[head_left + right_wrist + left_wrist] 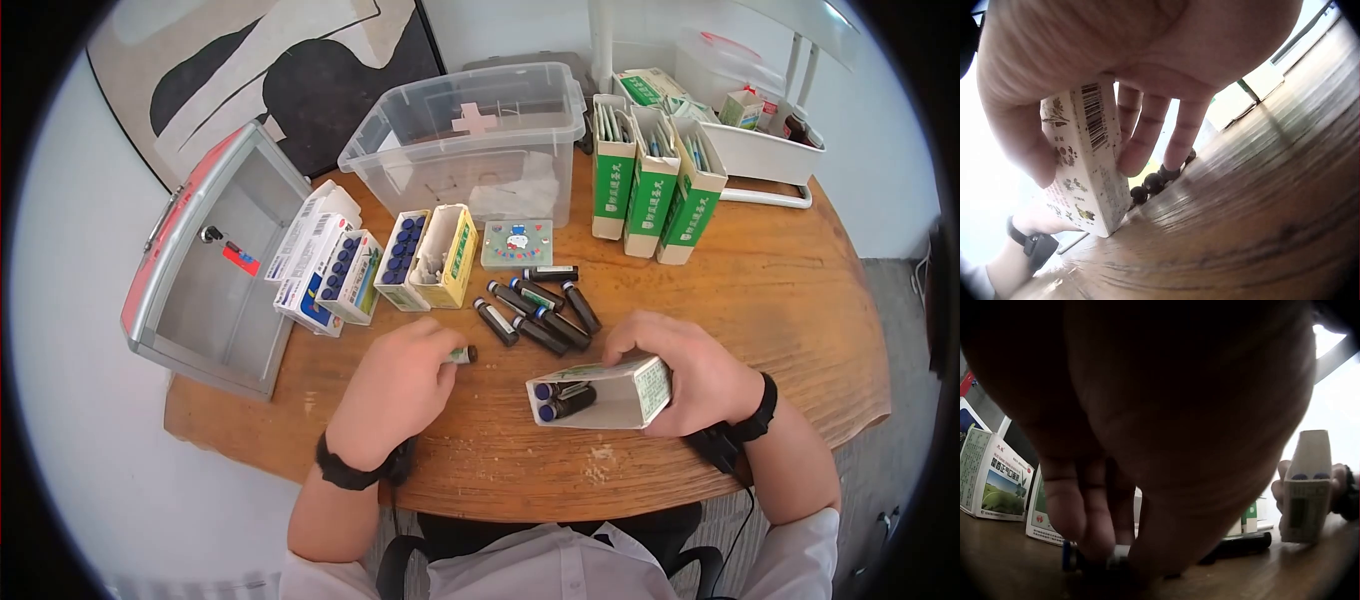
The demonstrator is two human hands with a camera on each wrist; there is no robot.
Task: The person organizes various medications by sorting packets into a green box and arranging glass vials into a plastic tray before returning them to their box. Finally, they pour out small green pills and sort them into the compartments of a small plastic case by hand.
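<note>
The left hand (395, 385) pinches a small dark vial (462, 355) low over the wood; in the left wrist view its fingers (1094, 515) curl round the vial's blue-capped end (1067, 556). Held on its side by the right hand (690, 370), an open white box (640, 392) shows a few blue-capped vials (565, 400) inside. The right wrist view has the thumb and fingers on either side of the box (1088, 162). Several loose dark vials (540, 315) lie between and beyond the hands.
Boxes of vials (402, 255) stand at the left by a clear-fronted case (215, 260). Behind are a clear bin (460, 165), a small patterned case (517, 244), green-and-white boxes (655, 190) and a white tray (765, 150). Crumbs (600, 465) dot the table (800, 300).
</note>
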